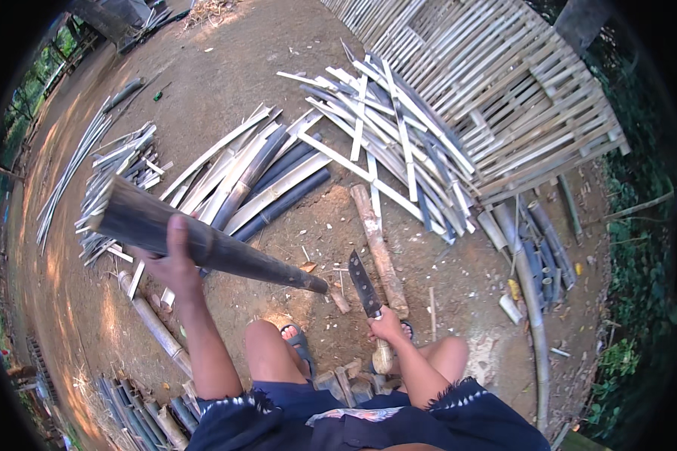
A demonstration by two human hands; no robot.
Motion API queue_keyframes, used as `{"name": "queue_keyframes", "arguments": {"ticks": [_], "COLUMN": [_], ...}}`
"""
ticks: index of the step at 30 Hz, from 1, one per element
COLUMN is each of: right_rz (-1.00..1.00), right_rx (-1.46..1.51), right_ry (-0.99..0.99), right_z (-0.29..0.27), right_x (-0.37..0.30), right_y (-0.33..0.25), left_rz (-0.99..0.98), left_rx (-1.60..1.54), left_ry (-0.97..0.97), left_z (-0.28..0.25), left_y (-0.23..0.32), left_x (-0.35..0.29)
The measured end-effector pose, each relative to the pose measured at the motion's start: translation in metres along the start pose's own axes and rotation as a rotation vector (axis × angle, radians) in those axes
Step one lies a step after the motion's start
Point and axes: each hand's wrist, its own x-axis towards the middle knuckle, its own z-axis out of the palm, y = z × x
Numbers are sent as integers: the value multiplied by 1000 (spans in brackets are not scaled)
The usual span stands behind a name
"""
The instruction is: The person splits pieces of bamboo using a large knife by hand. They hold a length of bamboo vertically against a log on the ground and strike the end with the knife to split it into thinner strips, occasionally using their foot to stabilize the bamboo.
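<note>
My left hand (171,259) is closed round a dark bamboo pole (229,253), gripping it near its thick end. The pole slants down to the right, and its thin end points toward the ground between my feet and a short log (380,248). Whether that end touches the ground I cannot tell. In my right hand (386,328) is a machete (363,284) with a broad dark blade and a pale handle. Its blade points away from me, just left of the log and apart from the pole.
Split bamboo strips (399,143) lie in a crossed pile ahead, with more split lengths (241,180) left of it. A slatted bamboo panel (504,98) rests at the far right. Cut bamboo poles (545,255) lie at the right; others (147,413) at the lower left.
</note>
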Motion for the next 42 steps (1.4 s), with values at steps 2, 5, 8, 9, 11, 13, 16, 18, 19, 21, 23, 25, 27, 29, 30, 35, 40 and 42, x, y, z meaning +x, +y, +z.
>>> {"name": "queue_keyframes", "arguments": {"ticks": [2, 5, 8, 9, 11, 13, 16, 18, 19, 21, 23, 25, 27, 29, 30, 35, 40, 42], "right_rz": [-25, -169, -38, 11, 91, 162, 101, 37, -10, -95, -177, -261, -321, -398, -366, -370, -442, -540], "right_rx": [38, -133, 56, -6, 74, 188, 402, 359, 386, 430, 477, 472, 391, 301, 282, 286, 515, 386], "right_ry": [16, 4, -70, -33, 42, 52, 31, 165, 168, 163, 148, 197, 258, 308, 303, 348, 350, 296], "right_z": [-27, -60, -72, -72, -62, -53, -57, -48, -42, -33, -23, -12, -6, -2, 1, 6, 2, 1], "right_x": [-76, -174, -310, -326, -376, -420, -453, -469, -476, -490, -503, -505, -509, -503, -504, -498, -512, -513], "right_y": [-42, -81, -161, -145, -143, -133, -132, -136, -138, -147, -157, -155, -148, -134, -142, -137, -177, -183], "left_rz": [-215, -237, -335, -453, -534, -485, -466, -489, -508, -505, -450, -487, -505, -503, -496, -449, -442, -395], "left_rx": [-22, 174, 271, 319, 322, 367, 455, 507, 527, 523, 475, 422, 412, 444, 450, 455, 421, 436], "left_ry": [-110, -160, -203, -220, -308, -343, -451, -520, -542, -538, -494, -472, -483, -527, -531, -633, -801, -819], "left_z": [-7, -8, -12, -12, -28, -36, -46, -50, -52, -60, -68, -74, -80, -80, -83, -81, -63, -68], "left_y": [20, 57, 91, 114, 91, 94, 95, 101, 107, 105, 88, 82, 82, 89, 88, 117, 130, 125], "left_x": [-13, -35, -47, -46, -58, -67, -65, -62, -60, -62, -68, -70, -71, -70, -67, -57, -73, -71]}}
